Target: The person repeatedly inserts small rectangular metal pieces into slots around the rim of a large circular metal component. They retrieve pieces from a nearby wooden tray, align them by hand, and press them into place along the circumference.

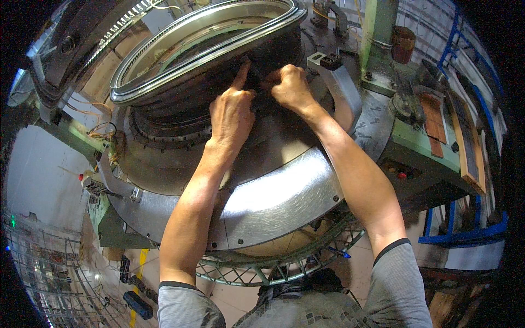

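Both my arms reach forward to a large round machine part with a shiny metal rim (pixel 219 63) and a dark curved side wall (pixel 188 101). My left hand (pixel 233 112) is at that wall, its index finger stretched up against the dark surface and the other fingers curled in. Just to its right, my right hand (pixel 293 89) is closed in a pinch near the same wall. Whatever lies between its fingers is dark and blends into the shadow. Below my hands spreads a broad polished metal ring (pixel 279 188) with bolt holes.
A curved metal bracket (pixel 342 90) rises right of my right hand. Beyond it stand a green machine frame (pixel 421 145), a rusty can (pixel 403 44) and a wood-edged panel (pixel 467 139). A lattice metal ring (pixel 246 273) runs below the polished ring, near my body. Blue racks (pixel 465 235) stand at right.
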Motion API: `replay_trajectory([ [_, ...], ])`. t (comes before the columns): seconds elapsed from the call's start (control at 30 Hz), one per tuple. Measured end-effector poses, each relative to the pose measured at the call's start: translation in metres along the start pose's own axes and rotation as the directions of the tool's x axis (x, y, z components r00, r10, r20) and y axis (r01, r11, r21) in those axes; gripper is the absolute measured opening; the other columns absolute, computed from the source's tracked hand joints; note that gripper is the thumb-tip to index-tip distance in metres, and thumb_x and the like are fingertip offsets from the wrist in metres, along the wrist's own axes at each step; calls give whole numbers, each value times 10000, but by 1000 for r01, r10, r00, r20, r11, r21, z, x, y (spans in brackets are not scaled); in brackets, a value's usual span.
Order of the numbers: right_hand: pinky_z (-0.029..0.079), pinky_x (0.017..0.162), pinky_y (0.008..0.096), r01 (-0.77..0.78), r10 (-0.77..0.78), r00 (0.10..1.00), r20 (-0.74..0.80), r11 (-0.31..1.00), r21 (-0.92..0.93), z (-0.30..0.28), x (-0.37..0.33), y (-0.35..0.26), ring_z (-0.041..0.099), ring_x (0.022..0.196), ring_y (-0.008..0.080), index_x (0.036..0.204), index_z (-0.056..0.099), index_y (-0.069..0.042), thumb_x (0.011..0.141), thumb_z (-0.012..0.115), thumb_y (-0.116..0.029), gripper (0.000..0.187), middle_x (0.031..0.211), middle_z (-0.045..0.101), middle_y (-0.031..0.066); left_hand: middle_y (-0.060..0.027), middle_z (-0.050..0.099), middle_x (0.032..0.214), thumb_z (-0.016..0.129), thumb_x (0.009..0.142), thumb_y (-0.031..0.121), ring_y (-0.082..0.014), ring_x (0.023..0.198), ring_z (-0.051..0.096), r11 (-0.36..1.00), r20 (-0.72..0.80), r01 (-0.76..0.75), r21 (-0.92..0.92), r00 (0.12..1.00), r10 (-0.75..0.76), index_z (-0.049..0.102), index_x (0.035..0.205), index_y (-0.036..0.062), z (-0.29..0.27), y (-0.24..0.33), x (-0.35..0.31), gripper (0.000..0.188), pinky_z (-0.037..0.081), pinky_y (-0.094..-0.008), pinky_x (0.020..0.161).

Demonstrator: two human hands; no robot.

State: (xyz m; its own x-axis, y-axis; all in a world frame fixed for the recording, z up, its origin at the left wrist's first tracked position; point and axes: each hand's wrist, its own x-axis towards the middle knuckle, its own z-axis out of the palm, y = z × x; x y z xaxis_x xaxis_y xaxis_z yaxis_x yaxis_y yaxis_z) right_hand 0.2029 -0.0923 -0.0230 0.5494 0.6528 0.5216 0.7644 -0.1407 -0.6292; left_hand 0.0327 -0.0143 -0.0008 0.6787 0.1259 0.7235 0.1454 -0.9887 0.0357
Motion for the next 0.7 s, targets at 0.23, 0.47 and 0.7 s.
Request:
replay_trajectory([
  [0.23,571,819,369,-17,17,1000,-7,999,-34,5,2,5,752,881,274,954,790,-32,720,682,-85,263,921,737,225,-193,477,1509,616,622,-94,-393,855,731,1000,5,-14,9,1000,14,748,769,10,2,-1,-1,223,620,-433,751],
  [0.47,567,731,423,37,-42,996,-72,997,-71,-4,-6,-12,733,802,373,822,767,-9,698,666,-83,177,832,688,267,-175,474,1516,644,655,-67,-380,812,735,997,84,1,81,996,-8,765,861,3,-7,5,6,249,619,-432,735],
  [0.7,547,668,445,103,-99,989,-108,994,33,20,-10,-4,722,714,354,814,745,21,726,665,-55,141,808,703,257,-220,719,874,665,736,-3,-362,729,735,933,172,64,354,976,-132,759,1100,5,-25,17,12,376,608,-431,660],
])
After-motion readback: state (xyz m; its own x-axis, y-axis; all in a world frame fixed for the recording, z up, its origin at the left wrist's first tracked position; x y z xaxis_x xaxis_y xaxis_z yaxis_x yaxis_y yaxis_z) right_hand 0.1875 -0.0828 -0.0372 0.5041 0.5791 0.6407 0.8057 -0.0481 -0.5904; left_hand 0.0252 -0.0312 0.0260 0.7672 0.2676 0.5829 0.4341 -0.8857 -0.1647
